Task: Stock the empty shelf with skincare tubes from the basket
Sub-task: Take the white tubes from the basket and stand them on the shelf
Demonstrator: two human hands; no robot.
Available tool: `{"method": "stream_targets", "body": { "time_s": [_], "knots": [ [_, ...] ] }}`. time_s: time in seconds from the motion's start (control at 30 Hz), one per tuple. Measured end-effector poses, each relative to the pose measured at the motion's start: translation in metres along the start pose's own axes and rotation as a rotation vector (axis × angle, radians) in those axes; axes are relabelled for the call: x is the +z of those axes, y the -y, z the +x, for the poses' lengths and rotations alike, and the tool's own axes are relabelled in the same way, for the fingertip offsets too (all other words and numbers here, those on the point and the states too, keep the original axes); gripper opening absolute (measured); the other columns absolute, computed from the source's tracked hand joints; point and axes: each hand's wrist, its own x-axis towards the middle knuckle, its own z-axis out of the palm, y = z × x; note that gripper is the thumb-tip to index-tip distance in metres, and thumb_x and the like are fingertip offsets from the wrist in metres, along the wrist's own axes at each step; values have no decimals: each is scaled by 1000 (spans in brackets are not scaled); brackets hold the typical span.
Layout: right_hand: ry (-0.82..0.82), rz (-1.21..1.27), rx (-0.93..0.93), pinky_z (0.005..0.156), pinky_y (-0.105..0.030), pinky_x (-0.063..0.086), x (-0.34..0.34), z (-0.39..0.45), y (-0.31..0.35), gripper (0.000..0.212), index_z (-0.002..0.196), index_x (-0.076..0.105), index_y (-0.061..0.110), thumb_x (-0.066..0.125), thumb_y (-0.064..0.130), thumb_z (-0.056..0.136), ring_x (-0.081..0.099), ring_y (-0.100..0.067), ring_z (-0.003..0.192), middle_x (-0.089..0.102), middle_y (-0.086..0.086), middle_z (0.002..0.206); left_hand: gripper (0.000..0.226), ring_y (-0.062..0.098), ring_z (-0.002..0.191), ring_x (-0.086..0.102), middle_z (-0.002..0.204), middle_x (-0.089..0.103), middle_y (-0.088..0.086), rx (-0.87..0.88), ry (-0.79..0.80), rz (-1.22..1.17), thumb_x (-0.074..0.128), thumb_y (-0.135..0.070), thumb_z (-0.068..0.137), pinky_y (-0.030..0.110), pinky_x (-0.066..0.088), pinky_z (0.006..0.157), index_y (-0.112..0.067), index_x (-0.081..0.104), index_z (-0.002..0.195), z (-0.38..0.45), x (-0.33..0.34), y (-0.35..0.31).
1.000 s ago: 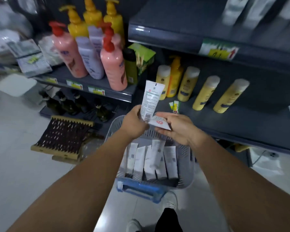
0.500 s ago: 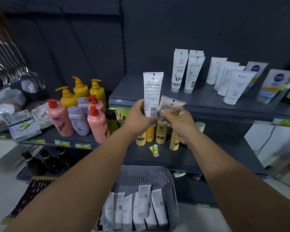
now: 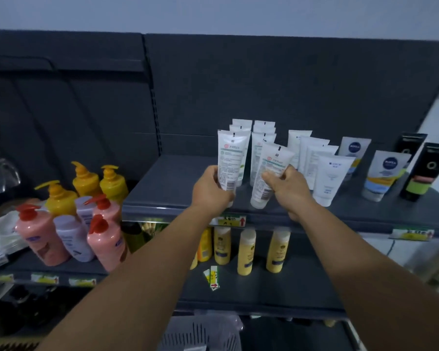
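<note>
My left hand (image 3: 211, 190) grips a white skincare tube (image 3: 230, 158) upright over the front of the dark grey shelf (image 3: 167, 188). A second white tube (image 3: 270, 171), tilted to the right, is gripped by my right hand (image 3: 288, 190) just beside it. Both tubes sit in front of two rows of matching white tubes (image 3: 262, 134) standing on that shelf. Only the grey rim of the basket (image 3: 200, 333) shows at the bottom edge, below my arms.
Other white tubes (image 3: 332, 178), blue-badged tubes (image 3: 385, 173) and black tubes (image 3: 426, 171) stand to the right on the same shelf. Pink, lilac and yellow pump bottles (image 3: 71, 219) fill the left shelf. Yellow bottles (image 3: 246, 252) stand on the shelf below.
Both hands rose from the basket to the upper shelf with a tube each. The view tilted up, so the basket dropped to the bottom edge.
</note>
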Motion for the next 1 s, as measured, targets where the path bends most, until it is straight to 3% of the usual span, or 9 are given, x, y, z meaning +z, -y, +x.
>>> {"method": "stream_targets", "body": {
  "time_s": [0.23, 0.4, 0.6, 0.73, 0.83, 0.9, 1.0],
  "knots": [
    [55, -103, -5, 93, -39, 51, 0, 58, -28, 28, 115, 60, 19, 66, 21, 88, 63, -16, 99, 66, 1, 111, 46, 14, 91, 56, 99, 58, -6, -65, -5, 54, 73, -5, 78, 26, 42, 78, -19, 50, 115, 45, 37, 16],
    [101, -90, -8, 91, -38, 53, 7, 74, -38, 27, 112, 61, 22, 68, 18, 86, 64, -14, 98, 68, 6, 107, 48, 12, 90, 56, 98, 58, -10, -51, 14, 75, 72, -6, 80, 24, 41, 77, -21, 49, 119, 62, 44, 22],
    [115, -147, 20, 91, -33, 50, 13, 66, -54, 38, 123, 56, 18, 67, 15, 86, 62, -14, 102, 65, 1, 119, 48, 13, 91, 57, 101, 61, -6, -45, 11, 120, 71, -7, 81, 23, 41, 75, -21, 47, 120, 64, 45, 23],
    [99, -238, 16, 83, -29, 45, 13, 60, -47, 42, 126, 52, 16, 67, 19, 87, 58, -13, 98, 62, 3, 117, 67, 20, 109, 57, 121, 58, 1, -71, 13, 171, 73, -11, 80, 30, 47, 86, -17, 37, 136, 62, 39, 24],
    [81, -271, 17, 83, -30, 44, 14, 47, -46, 46, 126, 48, 16, 68, 22, 85, 56, -14, 97, 58, 4, 115, 84, 22, 133, 43, 147, 41, 4, -40, 32, 267, 73, -17, 82, 35, 40, 104, -19, 21, 149, 50, 26, 31],
    [45, -350, 18, 83, -33, 43, 18, 32, -45, 49, 126, 46, 15, 69, 26, 83, 54, -17, 102, 55, 1, 119, 86, 22, 139, 35, 154, 31, 4, -8, 53, 353, 71, -21, 84, 37, 35, 110, -19, 16, 151, 37, 13, 36],
    [-6, -502, -16, 99, -44, 44, 33, 0, -41, 63, 132, 42, 14, 70, 33, 80, 49, -27, 121, 50, -4, 133, 82, 23, 142, 28, 157, 23, 4, 65, 97, 522, 65, -25, 89, 37, 31, 111, -18, 12, 152, 10, -12, 46]
  ]
}}
